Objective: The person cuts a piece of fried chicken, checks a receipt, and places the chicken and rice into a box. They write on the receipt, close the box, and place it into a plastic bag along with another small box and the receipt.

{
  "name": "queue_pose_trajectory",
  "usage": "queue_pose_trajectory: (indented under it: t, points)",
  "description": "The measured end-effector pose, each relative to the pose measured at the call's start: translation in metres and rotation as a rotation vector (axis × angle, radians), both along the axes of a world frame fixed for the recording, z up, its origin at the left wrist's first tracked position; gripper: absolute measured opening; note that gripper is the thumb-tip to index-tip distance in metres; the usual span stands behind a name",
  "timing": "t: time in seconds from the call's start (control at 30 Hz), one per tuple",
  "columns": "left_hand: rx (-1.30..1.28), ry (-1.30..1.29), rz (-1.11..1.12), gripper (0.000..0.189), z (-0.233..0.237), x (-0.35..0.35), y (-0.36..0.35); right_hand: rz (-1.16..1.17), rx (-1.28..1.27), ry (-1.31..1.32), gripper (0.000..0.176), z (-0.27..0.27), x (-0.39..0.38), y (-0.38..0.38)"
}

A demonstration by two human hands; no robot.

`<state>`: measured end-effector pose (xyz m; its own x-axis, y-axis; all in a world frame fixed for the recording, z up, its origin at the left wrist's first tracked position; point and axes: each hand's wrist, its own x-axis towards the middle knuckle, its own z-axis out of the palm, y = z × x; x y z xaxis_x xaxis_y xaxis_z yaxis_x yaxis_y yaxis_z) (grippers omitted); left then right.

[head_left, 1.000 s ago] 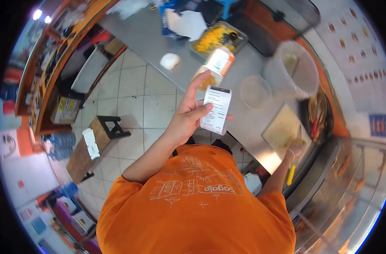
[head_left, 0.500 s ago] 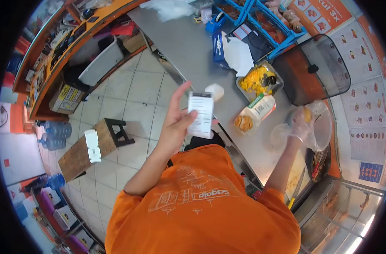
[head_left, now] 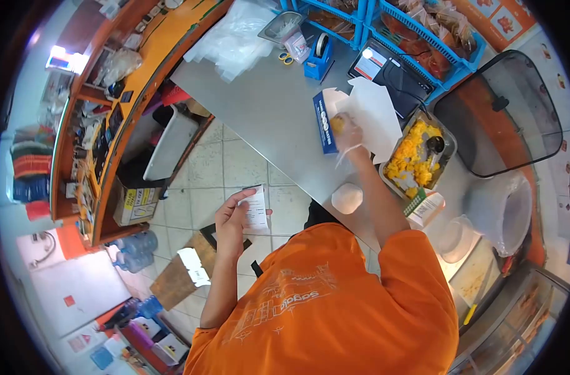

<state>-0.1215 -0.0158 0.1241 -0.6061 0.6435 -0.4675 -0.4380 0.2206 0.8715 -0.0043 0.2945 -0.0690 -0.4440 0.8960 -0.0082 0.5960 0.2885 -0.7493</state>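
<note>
The yellow bit of food [head_left: 338,123] could drop on the counter [head_left: 266,119] or smear the white paper [head_left: 375,112], since the glove on the right hand [head_left: 347,132] looks loose. That grip, upper middle of the frame, is closed on the food. Left of the middle, the left hand [head_left: 230,219] pinches a paper slip [head_left: 256,209] over the floor.

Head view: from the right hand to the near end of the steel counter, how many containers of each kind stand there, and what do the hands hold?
Paper slip in left hand: 1
Yellow food piece in gloved right hand: 1
Blue box: 1
Metal tray of yellow food: 1
Carton: 1
See-through tubs: 2
Total: 7
</note>
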Motion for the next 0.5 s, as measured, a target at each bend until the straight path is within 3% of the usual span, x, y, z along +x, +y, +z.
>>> queue_pose_trajectory:
  t: [0.07,0.13,0.2,0.27,0.33,0.47,0.5]
  points:
    - [-0.117,0.145,-0.082,0.028,-0.016,-0.027,0.011,0.118,0.111,-0.129,0.043,-0.001,-0.002,-0.023]
    - [-0.15,0.207,-0.095,0.025,-0.034,-0.047,0.023,0.347,0.226,-0.494,0.042,0.023,0.0,-0.04]
    - [-0.369,0.681,-0.318,0.024,-0.063,-0.069,0.033,0.383,0.194,-0.517,0.043,0.045,0.007,-0.055]
    - [-0.311,0.817,-0.346,0.022,-0.07,-0.071,0.067,0.406,0.159,-0.543,0.044,0.068,0.009,-0.061]
    - [-0.267,1.24,-0.494,0.028,-0.101,-0.083,0.095,0.488,0.08,-0.708,0.048,0.085,0.008,-0.066]
    - [-0.379,1.224,-0.72,0.039,-0.113,-0.092,0.164,0.376,0.156,-0.799,0.052,0.05,0.009,-0.081]
    - [-0.416,1.225,-0.886,0.043,-0.115,-0.092,0.177,0.356,0.155,-0.763,0.054,0.051,0.011,-0.081]
